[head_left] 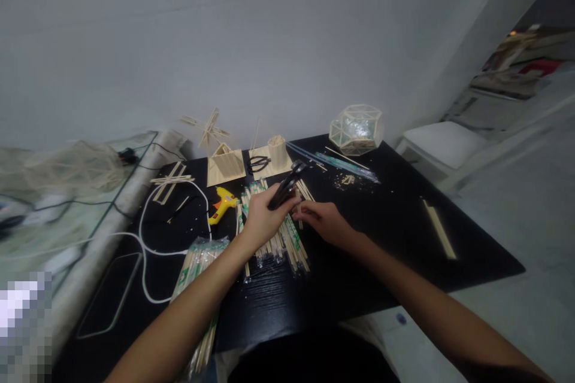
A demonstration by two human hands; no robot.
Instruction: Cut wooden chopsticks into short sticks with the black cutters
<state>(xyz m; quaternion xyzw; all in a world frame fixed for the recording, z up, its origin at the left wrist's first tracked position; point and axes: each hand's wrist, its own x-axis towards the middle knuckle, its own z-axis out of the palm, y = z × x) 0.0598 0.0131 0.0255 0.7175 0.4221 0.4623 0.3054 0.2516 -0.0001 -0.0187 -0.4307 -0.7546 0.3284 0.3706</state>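
My left hand [260,218] is wrapped round a dark hand tool [284,188] that points up and away to the right; its exact kind is unclear. Close beside it, my right hand [323,220] has its fingers pinched together on a short pale wooden stick [300,218], partly hidden by the fingers. Under and around both hands lies a spread of wooden chopsticks [294,242], many in clear wrappers with green print. A yellow glue gun [223,205] rests on the table just left of my left hand.
Behind stand a triangular stick holder [227,163] and a round one [279,152] on wooden bases, with black-handled scissors [258,163] between. A stick polyhedron [357,130] sits far right. A white cable [142,245] loops at left; a wooden strip [440,232] lies right.
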